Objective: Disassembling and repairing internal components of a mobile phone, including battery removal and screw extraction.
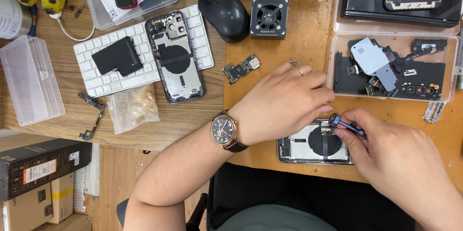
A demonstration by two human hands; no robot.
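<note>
Two hands over opened phone [308, 146], right hand [395, 156] fingers pinching blue screwdriver [348, 126], left hand [284, 103] fingers curled, seemingly empty

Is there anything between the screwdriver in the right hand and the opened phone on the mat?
Nothing visible. The right hand holds the blue screwdriver directly over the opened phone. The left hand rests on the phone's upper edge beside the tool, hiding part of the phone, so the tip's contact point cannot be seen.
</note>
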